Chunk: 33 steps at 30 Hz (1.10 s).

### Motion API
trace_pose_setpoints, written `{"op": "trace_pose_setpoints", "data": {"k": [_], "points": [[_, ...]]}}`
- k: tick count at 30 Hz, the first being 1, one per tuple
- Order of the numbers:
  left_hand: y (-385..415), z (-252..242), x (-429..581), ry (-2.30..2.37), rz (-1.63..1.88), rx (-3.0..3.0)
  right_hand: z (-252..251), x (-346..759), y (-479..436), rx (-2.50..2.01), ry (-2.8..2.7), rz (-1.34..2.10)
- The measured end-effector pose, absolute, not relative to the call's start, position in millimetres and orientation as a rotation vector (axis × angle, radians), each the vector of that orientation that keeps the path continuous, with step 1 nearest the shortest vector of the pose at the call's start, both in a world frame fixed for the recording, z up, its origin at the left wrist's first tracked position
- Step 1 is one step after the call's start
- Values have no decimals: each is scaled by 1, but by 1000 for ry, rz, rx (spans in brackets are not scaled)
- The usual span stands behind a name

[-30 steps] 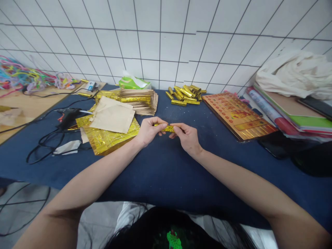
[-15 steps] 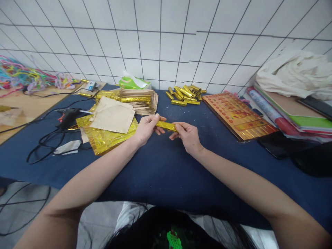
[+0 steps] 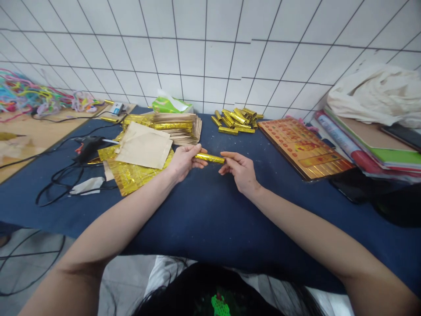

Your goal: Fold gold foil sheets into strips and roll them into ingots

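A slim gold foil paper tube [image 3: 210,158] lies crosswise between my hands, above the blue cloth. My left hand [image 3: 184,162] is closed on its left end, thumb on top and fingertips showing beneath. At the tube's right end, my right hand [image 3: 241,172] has its thumb and fingers closed around the tip. Left of my hands are gold foil sheets [image 3: 126,181] with a plain tan paper sheet [image 3: 141,147] on top. Behind them sits a stack of tan and gold paper [image 3: 184,134]. Beyond my hands rests a pile of finished-looking gold tubes [image 3: 237,119].
A black glue gun [image 3: 88,148] with its cable lies at left, near a white scrap [image 3: 88,186]. Pipe cleaners [image 3: 39,96] cover the wooden surface. A green tissue pack [image 3: 171,104] stands by the tiled wall. Orange-gold printed sheets [image 3: 304,147] lie right, beside folders under white cloth [image 3: 378,94].
The tube has turned in my fingers and looks rounder. My right thumb has slid from its top toward the right tip, and the right fingers have loosened slightly.
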<state>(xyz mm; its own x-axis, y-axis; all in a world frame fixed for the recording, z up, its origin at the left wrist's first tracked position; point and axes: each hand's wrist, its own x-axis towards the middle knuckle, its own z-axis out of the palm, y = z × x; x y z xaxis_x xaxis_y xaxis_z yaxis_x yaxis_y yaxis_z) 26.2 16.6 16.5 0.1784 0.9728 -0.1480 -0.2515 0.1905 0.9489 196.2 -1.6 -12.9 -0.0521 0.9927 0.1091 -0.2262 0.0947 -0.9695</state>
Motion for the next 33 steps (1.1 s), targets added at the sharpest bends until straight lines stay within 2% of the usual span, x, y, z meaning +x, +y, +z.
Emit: {"op": "trace_pose_setpoints", "data": {"k": [5,16,24,33], "points": [[17,17,26,996,1049,923,-15,195,-2,-968,-1291,1189],[15,18,23,874,1027,1064,-17,197,2,-1098,-1206,1274],[17,25,15,765,985,1040,-11,201,5,-990,-1011,1589],[15,26,11,665,917,1225,-6,205,9,-960,-918,1755]]}}
